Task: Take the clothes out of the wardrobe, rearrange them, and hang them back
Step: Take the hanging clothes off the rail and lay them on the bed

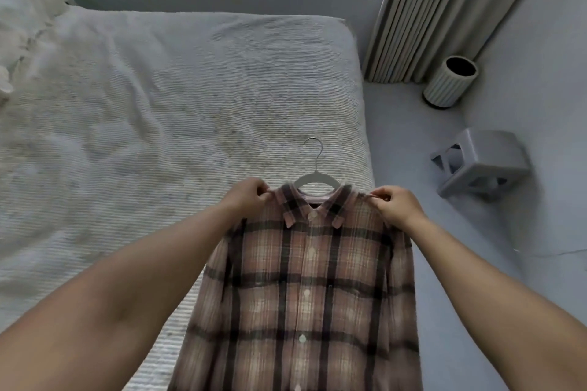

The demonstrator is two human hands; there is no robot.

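- Already out of the wardrobe, the plaid shirt [305, 282] lies buttoned on its hanger [313, 179] at the bed [152, 111] corner.
- Left hand [246, 197] pinches one shoulder, right hand [395, 205] pinches the other.
- Straightening looks nearly finished; hanging it back remains.

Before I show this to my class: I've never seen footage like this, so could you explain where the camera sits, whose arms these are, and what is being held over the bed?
There is no robot here. One wide-angle camera worn on a person's head looks forward and down, so the bare arms are the wearer's own. The left hand and right hand each pinch a shoulder of a plaid shirt, buttoned up on a pale hanger. The shirt is at the corner of a bed. On the floor to the right stand a ribbed bin and a grey stool.
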